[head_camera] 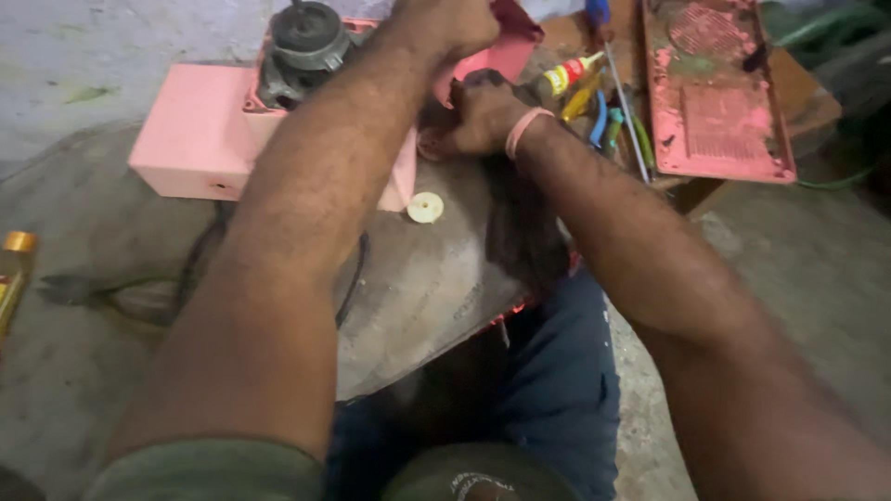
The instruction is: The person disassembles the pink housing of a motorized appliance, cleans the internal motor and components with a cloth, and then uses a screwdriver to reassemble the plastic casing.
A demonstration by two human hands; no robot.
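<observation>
Both hands on pink housing (200, 139): left hand (455, 23) clamped over its far top edge, right hand (483, 116) curled at near-right side, contents unclear. White disc (425, 207) just below right hand.

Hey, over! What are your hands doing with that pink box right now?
Left hand gripping pink housing by its top edge. Right hand pressed at its side. White disc loose nearby.

a floor-level repair workshop: scattered screwdrivers (624, 111), opened pink appliance housing (200, 130)
</observation>
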